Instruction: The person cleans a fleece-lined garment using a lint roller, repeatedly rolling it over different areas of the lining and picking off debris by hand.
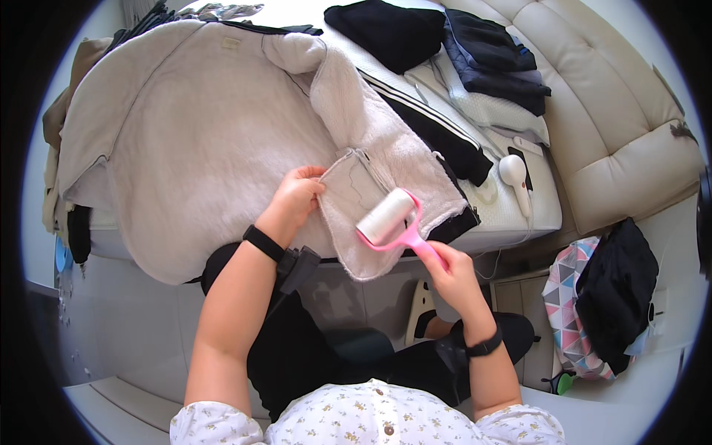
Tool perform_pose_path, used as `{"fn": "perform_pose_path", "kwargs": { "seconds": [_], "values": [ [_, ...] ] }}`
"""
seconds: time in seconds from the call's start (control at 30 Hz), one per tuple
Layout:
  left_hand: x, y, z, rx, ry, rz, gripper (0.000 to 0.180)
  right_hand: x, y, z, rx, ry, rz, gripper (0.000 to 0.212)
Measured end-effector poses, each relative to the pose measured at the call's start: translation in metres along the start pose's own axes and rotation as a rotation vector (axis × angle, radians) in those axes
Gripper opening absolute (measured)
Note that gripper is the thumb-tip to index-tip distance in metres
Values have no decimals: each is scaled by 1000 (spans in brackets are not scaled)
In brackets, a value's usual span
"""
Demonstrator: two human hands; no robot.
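A fleece-lined garment lies spread inside out over the bed, its pale fuzzy lining facing up. My left hand pinches the edge of a loose flap of that lining, near its upper left corner. In my right hand is a lint roller with a pink handle and a white sticky roll. The roll rests over the flap's right part; whether it presses on the fabric I cannot tell. Faint dark lines show on the flap above the roll.
Black striped trousers, folded dark clothes and a white corded handheld device lie on the white mattress. A padded beige headboard stands at right. Below it, black cloth hangs over a triangle-patterned bag.
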State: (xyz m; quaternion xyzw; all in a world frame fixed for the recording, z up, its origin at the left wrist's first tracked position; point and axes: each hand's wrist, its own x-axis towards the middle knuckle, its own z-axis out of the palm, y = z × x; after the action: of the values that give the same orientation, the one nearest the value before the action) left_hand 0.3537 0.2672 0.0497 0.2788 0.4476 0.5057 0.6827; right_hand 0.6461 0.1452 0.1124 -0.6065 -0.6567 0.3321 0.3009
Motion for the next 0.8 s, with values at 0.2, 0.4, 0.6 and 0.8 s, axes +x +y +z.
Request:
{"fn": "perform_pose_path", "kwargs": {
  "seconds": [0.2,0.4,0.6,0.8],
  "values": [
    [-4,4,-5,54,-16,23,36,-66,21,-67,-179,18,156,26],
    [-19,9,-7,89,-61,-25,27,-61,-29,-85,301,121,126,27],
    [-30,4,-23,107,-152,-58,25,6,-25,25,5,-48,-146,28],
    [-31,9,-23,-71,-51,-153,26,57,-29,82,190,-10,-138,29]
  ]
}}
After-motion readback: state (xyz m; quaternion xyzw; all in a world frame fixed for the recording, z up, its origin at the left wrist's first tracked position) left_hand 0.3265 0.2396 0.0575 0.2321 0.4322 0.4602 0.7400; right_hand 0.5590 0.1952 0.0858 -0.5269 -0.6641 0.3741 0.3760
